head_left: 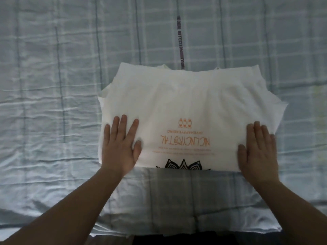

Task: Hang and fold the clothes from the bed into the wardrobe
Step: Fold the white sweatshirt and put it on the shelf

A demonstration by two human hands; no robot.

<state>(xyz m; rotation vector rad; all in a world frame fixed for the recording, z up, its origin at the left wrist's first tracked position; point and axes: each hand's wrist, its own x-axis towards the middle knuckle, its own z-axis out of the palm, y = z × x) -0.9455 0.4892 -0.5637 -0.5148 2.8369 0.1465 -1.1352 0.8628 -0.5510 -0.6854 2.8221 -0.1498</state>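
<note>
A white T-shirt (191, 103) lies folded flat on the bed, with orange lettering upside down to me and a black pattern at its near edge. My left hand (120, 147) presses flat on the shirt's near left corner, fingers straight and spread. On the near right corner lies my right hand (258, 149), also flat with straight fingers. Neither hand grips the cloth.
The bed (53, 85) is covered by a pale blue checked sheet with creases. A dark printed strip (180, 46) runs away from the shirt's far edge. The bed's near edge (159, 234) is just below my forearms, with a dark floor beyond it.
</note>
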